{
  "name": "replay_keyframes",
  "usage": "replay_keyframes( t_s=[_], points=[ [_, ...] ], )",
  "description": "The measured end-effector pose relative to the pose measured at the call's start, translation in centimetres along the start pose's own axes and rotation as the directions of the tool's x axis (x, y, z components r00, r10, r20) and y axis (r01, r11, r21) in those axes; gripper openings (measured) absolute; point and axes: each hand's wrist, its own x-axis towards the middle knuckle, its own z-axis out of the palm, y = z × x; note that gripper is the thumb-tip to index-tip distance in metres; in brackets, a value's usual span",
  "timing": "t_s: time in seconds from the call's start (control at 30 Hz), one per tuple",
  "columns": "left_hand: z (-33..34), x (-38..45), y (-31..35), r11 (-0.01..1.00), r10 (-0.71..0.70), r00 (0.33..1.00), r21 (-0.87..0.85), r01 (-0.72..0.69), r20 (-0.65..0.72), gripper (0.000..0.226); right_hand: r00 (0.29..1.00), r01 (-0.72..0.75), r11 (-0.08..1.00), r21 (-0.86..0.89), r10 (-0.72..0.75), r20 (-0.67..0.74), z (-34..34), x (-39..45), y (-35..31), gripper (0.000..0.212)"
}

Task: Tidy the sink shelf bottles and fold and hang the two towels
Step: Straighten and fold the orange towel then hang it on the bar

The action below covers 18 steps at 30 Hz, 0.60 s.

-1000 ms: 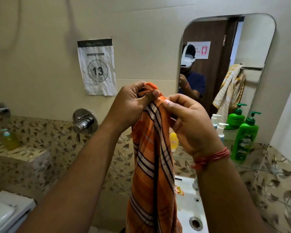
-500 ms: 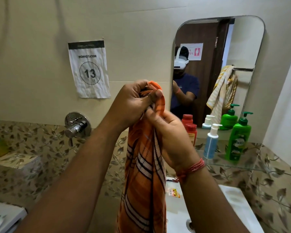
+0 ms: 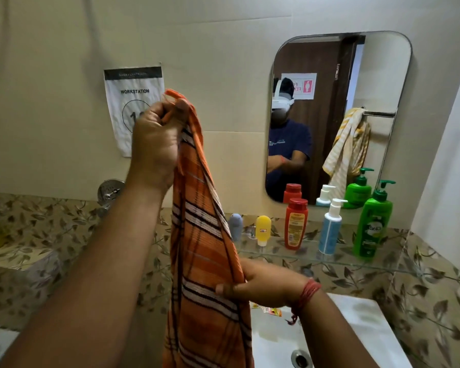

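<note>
Raised at head height, the left hand (image 3: 157, 136) pinches the top corner of the orange towel (image 3: 205, 248) in curled fingers, while the right hand (image 3: 260, 285), well below it, grips the cloth's right edge just above the sink (image 3: 356, 328). Thin and woven, the towel hangs long and narrow, crossed with white and dark stripes. Behind it, five plastic bottles stand upright on the glass shelf (image 3: 329, 258).
</note>
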Motion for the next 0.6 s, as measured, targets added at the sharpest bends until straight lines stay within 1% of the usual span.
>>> replay_keyframes(
  t_s=[0.07,0.1,0.17,0.2,0.23,0.27,0.37,0.4,0.43,0.5,0.53,0.57,0.6],
  points=[
    [-1.0,1.4,0.1,1.000,0.018,0.998,0.006,-0.018,-0.058,0.018,0.997,0.057,0.997,0.052,-0.055,-0.048,1.0,0.1,1.0,0.043],
    [-1.2,1.8,0.0,1.000,0.018,0.999,0.011,-0.018,-0.046,0.018,0.993,0.090,0.992,0.093,-0.083,-0.080,1.4,0.2,1.2,0.044],
    [-1.1,2.0,-0.6,1.000,-0.002,0.999,0.005,0.002,0.032,0.016,0.974,0.172,0.965,0.197,-0.137,-0.179,1.8,0.6,0.8,0.048],
    [-0.8,1.8,-0.8,1.000,-0.015,0.997,0.001,0.015,0.078,0.015,0.956,0.226,0.933,0.281,-0.158,-0.246,1.9,0.9,0.1,0.050],
    [-0.4,1.4,-1.1,1.000,-0.024,0.992,0.002,0.024,0.122,0.015,0.931,0.286,0.891,0.353,-0.172,-0.322,1.9,1.1,-0.5,0.051],
    [0.0,1.1,-1.2,1.000,-0.029,0.986,0.003,0.029,0.163,0.015,0.896,0.350,0.852,0.389,-0.183,-0.405,1.8,1.3,-1.2,0.049],
    [0.8,0.2,-1.2,1.000,-0.029,0.970,0.003,0.029,0.243,0.016,0.741,0.546,0.756,0.361,-0.234,-0.630,1.2,1.2,-2.6,0.039],
    [0.8,0.0,-1.1,1.000,-0.027,0.965,0.004,0.027,0.261,0.016,0.683,0.622,0.695,0.360,-0.257,-0.684,1.1,1.1,-2.9,0.032],
    [0.7,-0.1,-1.1,1.000,-0.026,0.959,0.011,0.023,0.281,0.017,0.643,0.691,0.603,0.399,-0.261,-0.720,0.9,1.0,-3.0,0.024],
    [0.3,-0.3,-0.9,0.999,-0.023,0.946,0.039,0.011,0.324,0.018,0.644,0.760,0.326,0.562,-0.258,-0.720,0.7,0.4,-3.6,0.015],
    [0.1,-0.5,-0.8,0.999,-0.025,0.941,0.047,0.010,0.336,0.017,0.639,0.769,0.214,0.602,-0.277,-0.718,0.6,0.0,-3.8,0.013],
    [-0.1,-0.5,-0.7,0.999,-0.027,0.940,0.047,0.012,0.341,0.016,0.633,0.771,0.159,0.616,-0.291,-0.717,0.6,-0.3,-3.9,0.019],
    [-0.3,-0.7,-0.7,0.999,-0.027,0.939,0.043,0.014,0.342,0.016,0.642,0.761,0.152,0.631,-0.319,-0.697,0.6,-0.7,-4.1,0.025]
  ],
)
